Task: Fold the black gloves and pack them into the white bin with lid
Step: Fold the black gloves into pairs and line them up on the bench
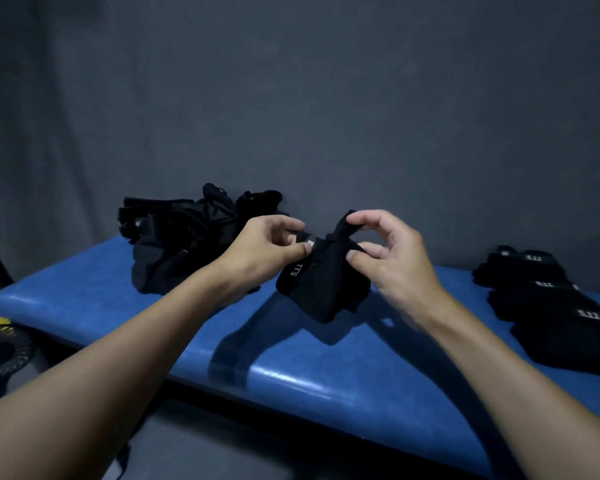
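Above the blue counter (pixel 326 375), clear of its surface: black glove (pixel 323 282) in mid-fold; pinched at the labelled cuff by the left grip (pixel 274 244), pinched at a tucked-up fold by thumb and forefinger of the right grip (pixel 392 258); both closed on cloth. Looks like the folding step, not yet packing; loose pile of gloves (pixel 187 237) behind left, folded gloves (pixel 548 299) stacked far right. Next, likely: finish the tuck, flatten, set with the folded ones; white bin out of sight.
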The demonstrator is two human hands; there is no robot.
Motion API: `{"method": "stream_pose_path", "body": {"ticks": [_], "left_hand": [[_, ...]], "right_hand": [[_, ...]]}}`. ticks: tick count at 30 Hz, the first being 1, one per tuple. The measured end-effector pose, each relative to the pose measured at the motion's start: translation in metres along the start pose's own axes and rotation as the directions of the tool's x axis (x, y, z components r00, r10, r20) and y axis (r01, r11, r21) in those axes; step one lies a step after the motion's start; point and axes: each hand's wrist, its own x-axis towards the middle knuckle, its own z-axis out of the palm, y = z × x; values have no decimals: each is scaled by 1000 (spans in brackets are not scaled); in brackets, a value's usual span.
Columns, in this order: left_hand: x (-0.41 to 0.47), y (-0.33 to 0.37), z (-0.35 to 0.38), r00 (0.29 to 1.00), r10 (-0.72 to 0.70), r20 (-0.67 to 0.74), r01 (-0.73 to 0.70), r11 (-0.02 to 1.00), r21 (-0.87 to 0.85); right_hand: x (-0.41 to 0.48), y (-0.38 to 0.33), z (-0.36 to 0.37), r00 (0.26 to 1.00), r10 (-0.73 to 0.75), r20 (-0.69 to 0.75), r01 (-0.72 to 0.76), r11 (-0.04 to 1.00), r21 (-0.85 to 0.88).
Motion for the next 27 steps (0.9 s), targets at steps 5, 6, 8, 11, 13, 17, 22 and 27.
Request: {"method": "stream_pose_path", "body": {"ticks": [5, 6, 8, 11, 13, 17, 22, 27], "left_hand": [[6, 11, 26, 995, 102, -9, -102, 994, -34], [8, 13, 31, 988, 150, -36, -150, 988, -18], [10, 19, 39, 970, 237, -56, -237, 971, 3], [12, 23, 46, 950, 313, 0, -312, 949, 51], [13, 24, 50, 940, 337, 53, -341, 936, 90], [13, 22, 52, 938, 339, 75, -345, 932, 109], [12, 22, 55, 941, 325, 97, -335, 937, 104], [9, 26, 54, 931, 354, 91, -362, 926, 105]], "right_hand": [[-1, 11, -37, 995, 34, -98, -48, 989, -141], [0, 13, -43, 993, 30, -117, -52, 980, -192], [3, 14, -53, 990, 20, -143, -59, 961, -272], [6, 15, -61, 987, 55, -149, -90, 966, -242], [7, 16, -62, 987, 76, -140, -108, 965, -237], [7, 17, -63, 972, 95, -213, -146, 961, -234], [6, 16, -64, 966, 218, -139, -227, 973, -50], [7, 17, -60, 975, 174, -135, -176, 984, -4]]}}
